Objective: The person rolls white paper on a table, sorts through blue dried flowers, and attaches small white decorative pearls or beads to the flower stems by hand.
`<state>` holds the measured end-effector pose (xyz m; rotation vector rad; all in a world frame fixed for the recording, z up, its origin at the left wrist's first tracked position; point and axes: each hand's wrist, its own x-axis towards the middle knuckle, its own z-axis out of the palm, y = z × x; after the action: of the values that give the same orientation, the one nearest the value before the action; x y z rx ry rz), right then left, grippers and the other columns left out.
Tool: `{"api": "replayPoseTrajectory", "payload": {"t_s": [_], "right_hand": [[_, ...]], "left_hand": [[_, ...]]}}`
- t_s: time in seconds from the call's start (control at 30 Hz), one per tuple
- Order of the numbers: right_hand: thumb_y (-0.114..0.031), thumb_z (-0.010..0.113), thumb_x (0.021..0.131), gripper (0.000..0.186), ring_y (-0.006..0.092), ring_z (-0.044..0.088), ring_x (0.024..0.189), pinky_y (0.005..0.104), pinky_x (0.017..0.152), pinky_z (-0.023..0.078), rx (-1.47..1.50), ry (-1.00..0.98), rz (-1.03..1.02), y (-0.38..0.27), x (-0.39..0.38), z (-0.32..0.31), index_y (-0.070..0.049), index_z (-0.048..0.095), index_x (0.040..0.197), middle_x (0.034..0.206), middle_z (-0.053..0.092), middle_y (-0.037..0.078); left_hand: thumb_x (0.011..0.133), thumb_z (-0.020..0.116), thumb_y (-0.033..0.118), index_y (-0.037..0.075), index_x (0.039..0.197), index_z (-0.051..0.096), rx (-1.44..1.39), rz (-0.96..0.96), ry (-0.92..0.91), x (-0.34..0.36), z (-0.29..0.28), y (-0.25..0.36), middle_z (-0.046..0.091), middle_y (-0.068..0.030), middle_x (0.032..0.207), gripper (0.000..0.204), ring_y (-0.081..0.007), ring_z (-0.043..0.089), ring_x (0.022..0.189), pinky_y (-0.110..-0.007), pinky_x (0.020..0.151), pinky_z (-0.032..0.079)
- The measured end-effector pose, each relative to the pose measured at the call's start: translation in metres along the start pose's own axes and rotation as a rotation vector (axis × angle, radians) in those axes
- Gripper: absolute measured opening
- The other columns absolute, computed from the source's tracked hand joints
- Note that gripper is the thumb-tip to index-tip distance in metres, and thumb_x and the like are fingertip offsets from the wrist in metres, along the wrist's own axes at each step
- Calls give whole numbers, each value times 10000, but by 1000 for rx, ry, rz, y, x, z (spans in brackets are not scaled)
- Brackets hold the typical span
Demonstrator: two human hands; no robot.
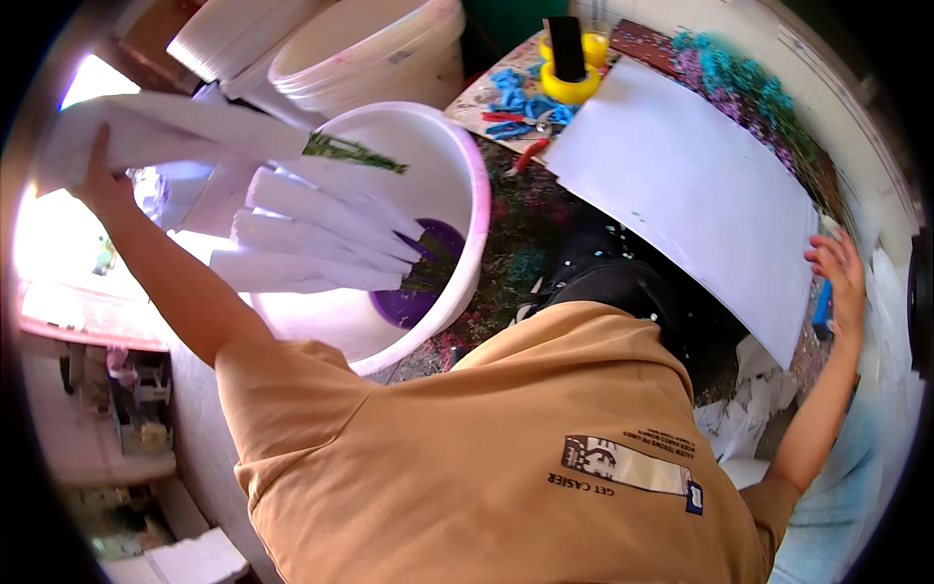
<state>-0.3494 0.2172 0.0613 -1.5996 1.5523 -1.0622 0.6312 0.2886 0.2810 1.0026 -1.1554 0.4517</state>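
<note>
My left hand (102,183) is closed around a paper-wrapped bunch of stems (204,131), held sideways over a white bucket (477,195). Green cut stems (355,152) stick out of its right end; any flower heads are hidden by the white paper. Several more paper-wrapped bunches (321,238) lean in the bucket, their stem ends toward the purple liquid (428,304) at its bottom. At the far right my right hand (837,273) is open, fingers apart and slightly bent, beside the right edge of a stack of white paper sheets (691,185). Nothing shows in it.
Teal and purple dried flowers (735,83) lie behind the paper. A phone (565,49) stands on a yellow tape roll (569,86), near red-handled pliers (528,156) and blue scraps (520,94). Large white tubs (375,58) stand behind the bucket. Crumpled paper (754,404) lies below the table.
</note>
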Motion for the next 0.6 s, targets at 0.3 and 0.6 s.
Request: {"api": "replayPoseTrajectory", "payload": {"t_s": [0.3,0.6], "right_hand": [[-152,753,927,650,204,676,1087,352,921,570,7,-289,14,54,-3,57,48,441,1460,1238,681,165],[-188,764,900,530,161,717,839,330,758,551,-107,14,71,85,-102,27,88,565,1306,977,758,129]], "left_hand": [[767,822,126,-33,1341,545,-6,-351,-50,-220,86,-205,678,-159,1200,656,-287,669,945,-415,808,564],[849,726,329,-14,1434,455,-164,-443,-289,-307,269,-198,683,-169,1154,731,-266,644,824,-367,657,521]]}}
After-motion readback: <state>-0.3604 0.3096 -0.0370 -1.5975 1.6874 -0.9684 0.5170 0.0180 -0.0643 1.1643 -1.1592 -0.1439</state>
